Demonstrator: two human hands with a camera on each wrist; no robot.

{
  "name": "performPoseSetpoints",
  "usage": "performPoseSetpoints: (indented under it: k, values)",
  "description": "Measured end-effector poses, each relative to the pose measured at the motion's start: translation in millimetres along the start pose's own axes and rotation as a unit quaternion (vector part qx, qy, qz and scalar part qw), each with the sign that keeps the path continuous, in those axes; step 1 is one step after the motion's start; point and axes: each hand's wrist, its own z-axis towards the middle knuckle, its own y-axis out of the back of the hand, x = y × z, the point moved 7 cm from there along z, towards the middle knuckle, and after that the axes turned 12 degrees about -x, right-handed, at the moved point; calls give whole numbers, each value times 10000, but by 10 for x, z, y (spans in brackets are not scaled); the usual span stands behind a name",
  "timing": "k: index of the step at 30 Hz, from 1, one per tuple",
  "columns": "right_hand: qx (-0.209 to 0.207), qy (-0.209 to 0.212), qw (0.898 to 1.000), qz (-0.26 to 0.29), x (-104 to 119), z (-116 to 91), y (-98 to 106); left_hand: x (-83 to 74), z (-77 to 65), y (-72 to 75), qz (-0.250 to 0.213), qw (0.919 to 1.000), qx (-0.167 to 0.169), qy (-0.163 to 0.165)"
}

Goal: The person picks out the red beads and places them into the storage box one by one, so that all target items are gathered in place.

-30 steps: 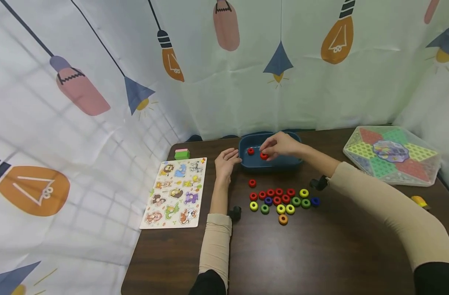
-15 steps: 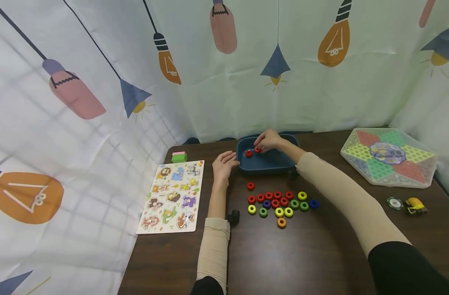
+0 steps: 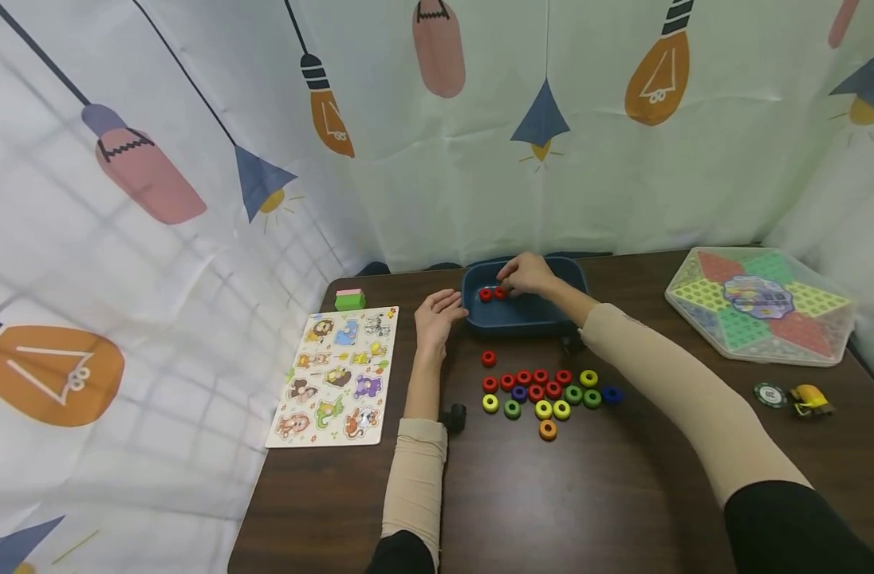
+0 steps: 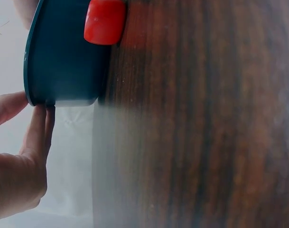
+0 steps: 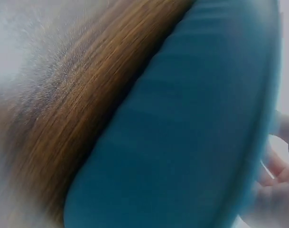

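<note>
Two red rings lie in the dark blue tray (image 3: 526,320), the left red ring (image 3: 486,294) close against the right red ring (image 3: 500,292). My right hand (image 3: 526,273) reaches over the tray's floor, thumb and fingertips at the right ring in a pinch. In the right wrist view the tray's outer wall (image 5: 172,133) hides most of that hand. My left hand (image 3: 435,320) touches the tray's left end: the left wrist view shows straight fingers (image 4: 36,130) against the outer wall and the thumb at the rim. Another red ring (image 3: 489,359) lies in front of the tray.
Several red, yellow, green, blue and orange rings (image 3: 542,389) lie in front of the tray. An animal puzzle board (image 3: 336,375) and a green-pink block (image 3: 349,300) are at left. A board-game box (image 3: 760,303), a round chip (image 3: 769,395) and a yellow toy (image 3: 810,400) stand at right.
My right hand has moved left inside the tray with a red ring and brought it down beside the other one. The left hand stays at the tray's end.
</note>
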Motion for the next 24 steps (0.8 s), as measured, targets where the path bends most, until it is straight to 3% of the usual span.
performPoseSetpoints:
  k: [8,13,19,24]
  values:
    - [-25,1151,9926,-381,422,-448,159,-7,20,9,102,9999,67,-2]
    - [553,1667,9837,-377,642,-849,20,-25,42,17,51,9999,98,-10]
    - [1445,1378,9791,-392,572,-1172,-321,-37,45,8,21,9999,153,16]
    - [1456,1346,9770,-791,401,-1264,-587,-7,26,8,33,9998,180,115]
